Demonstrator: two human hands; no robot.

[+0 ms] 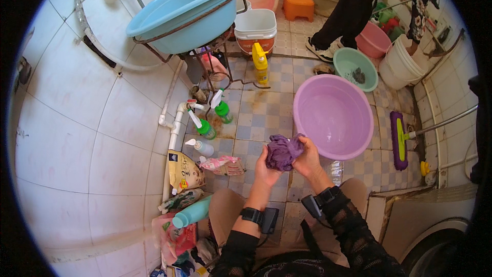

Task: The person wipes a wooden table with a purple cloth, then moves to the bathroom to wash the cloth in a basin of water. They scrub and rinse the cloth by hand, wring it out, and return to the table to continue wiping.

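A bunched purple cloth [283,153] is held between my two hands above the tiled floor. My left hand [267,169] cups its left and lower side, palm up. My right hand [308,157] grips its right side, close to the rim of a large purple basin [333,117] on the floor. Some water seems to lie in that basin, with light glinting on its bottom. Behind it stands a smaller green basin [355,70] with a dark wet clump inside.
Spray bottles [207,129] and a beige pouch [185,173] stand along the left wall. A blue basin [184,15] rests on a rusty metal stand. A purple flat mop [399,140] lies right. At the upper right, a person [346,4] reaches into a white bucket [401,63].
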